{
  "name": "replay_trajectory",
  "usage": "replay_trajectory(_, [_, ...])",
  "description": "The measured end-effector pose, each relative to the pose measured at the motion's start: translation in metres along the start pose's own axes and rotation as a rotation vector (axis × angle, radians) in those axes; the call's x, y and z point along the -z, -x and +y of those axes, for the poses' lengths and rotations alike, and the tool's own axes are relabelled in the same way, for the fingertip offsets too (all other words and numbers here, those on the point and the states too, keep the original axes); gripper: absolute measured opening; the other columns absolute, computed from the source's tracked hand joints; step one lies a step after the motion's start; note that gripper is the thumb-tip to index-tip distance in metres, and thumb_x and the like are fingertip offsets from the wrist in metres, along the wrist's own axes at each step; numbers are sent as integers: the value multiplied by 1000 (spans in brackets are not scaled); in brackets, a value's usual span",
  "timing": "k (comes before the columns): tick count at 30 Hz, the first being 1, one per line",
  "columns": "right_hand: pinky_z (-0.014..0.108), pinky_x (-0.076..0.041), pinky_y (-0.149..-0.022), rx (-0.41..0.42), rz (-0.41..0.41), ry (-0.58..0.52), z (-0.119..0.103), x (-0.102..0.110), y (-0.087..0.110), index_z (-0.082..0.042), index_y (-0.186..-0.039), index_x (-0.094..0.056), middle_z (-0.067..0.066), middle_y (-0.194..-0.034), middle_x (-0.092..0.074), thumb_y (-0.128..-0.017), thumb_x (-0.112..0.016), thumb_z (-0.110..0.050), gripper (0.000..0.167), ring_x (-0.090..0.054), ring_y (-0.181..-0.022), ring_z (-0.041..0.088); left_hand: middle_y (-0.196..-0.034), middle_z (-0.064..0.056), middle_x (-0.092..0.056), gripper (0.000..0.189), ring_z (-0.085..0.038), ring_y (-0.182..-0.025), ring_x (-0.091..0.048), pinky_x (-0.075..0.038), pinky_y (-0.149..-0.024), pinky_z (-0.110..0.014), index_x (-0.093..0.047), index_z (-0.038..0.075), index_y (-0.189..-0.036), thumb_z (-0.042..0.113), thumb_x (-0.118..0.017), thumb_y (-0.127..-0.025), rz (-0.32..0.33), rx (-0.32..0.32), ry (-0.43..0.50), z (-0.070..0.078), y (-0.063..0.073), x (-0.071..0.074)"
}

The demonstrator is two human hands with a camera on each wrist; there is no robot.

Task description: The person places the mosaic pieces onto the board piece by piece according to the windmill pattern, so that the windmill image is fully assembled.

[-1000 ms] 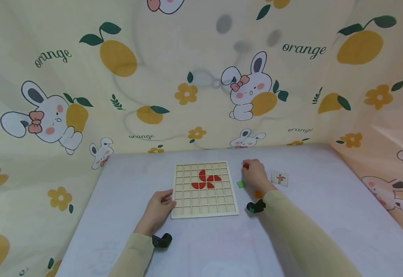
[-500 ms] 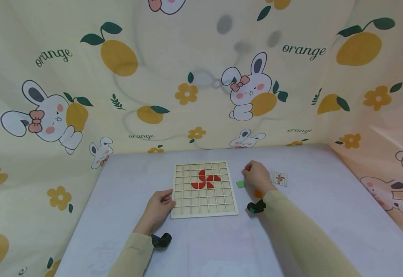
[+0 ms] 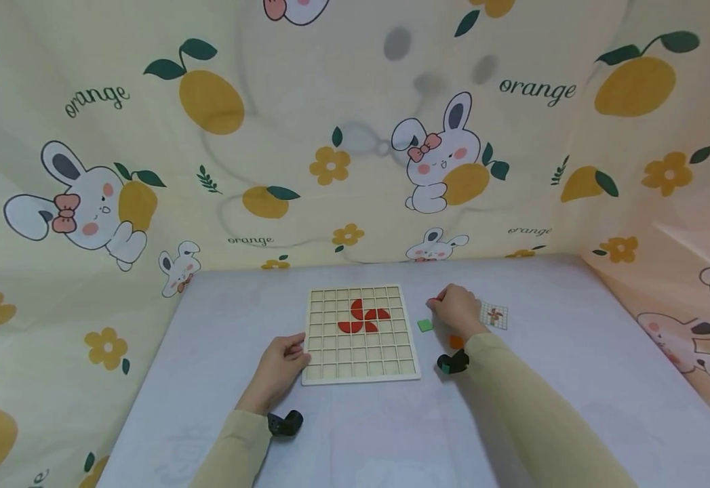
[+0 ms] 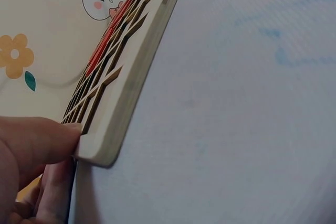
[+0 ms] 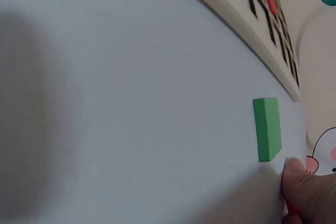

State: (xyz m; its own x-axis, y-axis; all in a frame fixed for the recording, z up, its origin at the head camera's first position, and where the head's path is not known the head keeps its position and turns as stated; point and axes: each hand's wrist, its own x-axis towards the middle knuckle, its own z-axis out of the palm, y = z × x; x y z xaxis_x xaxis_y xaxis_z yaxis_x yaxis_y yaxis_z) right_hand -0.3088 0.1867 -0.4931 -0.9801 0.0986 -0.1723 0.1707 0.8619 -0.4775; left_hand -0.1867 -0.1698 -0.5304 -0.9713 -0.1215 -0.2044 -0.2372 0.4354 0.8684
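My left hand (image 3: 278,373) holds the left edge of a pale wooden grid board (image 3: 333,352), its thumb on the frame near a corner in the left wrist view. Several red curved pieces (image 3: 356,312) sit in the board's cells as a pinwheel. Right of the board, my right hand (image 3: 456,310) pinches a small red piece (image 5: 289,209), mostly covered by thumb and fingers. A green block (image 5: 268,129) lies on the table between that hand and the board. An orange piece (image 3: 455,341) lies beside the right wrist.
Just right of the right hand lies a small card (image 3: 496,316) printed with a grid and pinwheel, its left edge covered by the hand. A patterned cloth (image 3: 287,135) with rabbits and oranges stands behind the white table (image 3: 379,434).
The right hand has shifted slightly right and back from the green block, and less of the red piece shows between its fingers. The left hand and board stay in place.
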Motion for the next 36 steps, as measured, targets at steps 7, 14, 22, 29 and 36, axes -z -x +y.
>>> replay_trajectory(7, [48,-33,-87,45,24,11,-1,2,-1,-5,-93,-56,10,-85,-58,-89,-71,-29,28,-46,-87,33,-116,-6,-51,49,-19,-104,-52,-49,-91,-35,-54,12,-137,14,-68,-90,-1,-17,6,4,-1,1])
replay_trajectory(14, [50,-33,-89,68,44,64,1,3,0,-5,-94,-63,9,-85,-61,-88,-72,-26,23,-47,-87,33,-115,-6,-51,50,-19,-103,-52,-49,-90,-35,-55,11,-136,13,-68,-89,5,-11,4,4,-1,0])
replay_trajectory(22, [48,-40,-83,131,58,81,5,12,7,-7,-93,-70,8,-90,-67,-90,-69,-20,14,-55,-83,30,-116,-5,-51,52,-19,-104,-52,-48,-91,-35,-53,13,-138,13,-68,-89,4,0,-6,4,-2,-4])
replay_trajectory(29, [40,-44,-74,87,-13,-110,1,14,17,-5,-101,-64,12,-99,-64,-94,-63,-23,19,-53,-85,30,-116,-5,-51,50,-19,-104,-52,-49,-91,-36,-54,12,-137,15,-68,-89,9,-4,-11,4,0,-5])
replay_trajectory(36, [34,-42,-66,124,-23,-267,-18,3,33,-7,-98,-67,8,-92,-63,-92,-66,-24,18,-52,-82,25,-115,-5,-51,50,-20,-104,-53,-49,-91,-36,-54,12,-137,14,-68,-89,15,11,-10,4,3,-3])
